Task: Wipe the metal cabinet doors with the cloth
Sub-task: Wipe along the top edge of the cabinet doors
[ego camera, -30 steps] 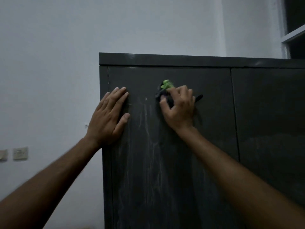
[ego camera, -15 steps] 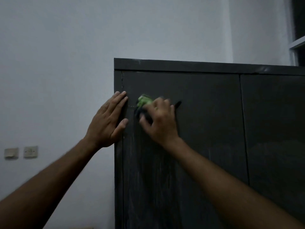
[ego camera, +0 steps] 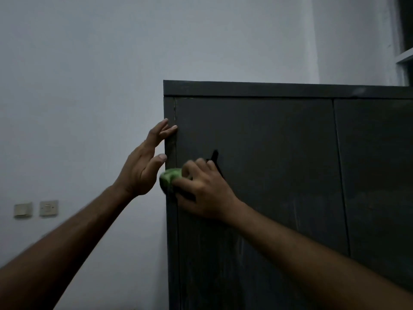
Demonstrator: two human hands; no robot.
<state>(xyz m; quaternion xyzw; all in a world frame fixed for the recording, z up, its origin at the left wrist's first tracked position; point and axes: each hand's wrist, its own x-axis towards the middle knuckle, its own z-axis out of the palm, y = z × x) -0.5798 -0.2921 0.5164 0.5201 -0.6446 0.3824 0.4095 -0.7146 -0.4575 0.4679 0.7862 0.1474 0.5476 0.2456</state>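
The right hand [ego camera: 202,189] clenches the green cloth [ego camera: 170,178] against the cabinet door [ego camera: 257,139] near its left edge, cloth bulging past the fingers. The left hand [ego camera: 143,166], fingers straight, touches the cabinet's corner.

right hand [ego camera: 202,189] hides most of the blurred cloth [ego camera: 169,176].

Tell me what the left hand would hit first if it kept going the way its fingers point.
The left hand points up and right, fingertips already at the cabinet's left front edge. Going on, it would likely press against that edge strip, then the left door. Depth is hard to judge here.
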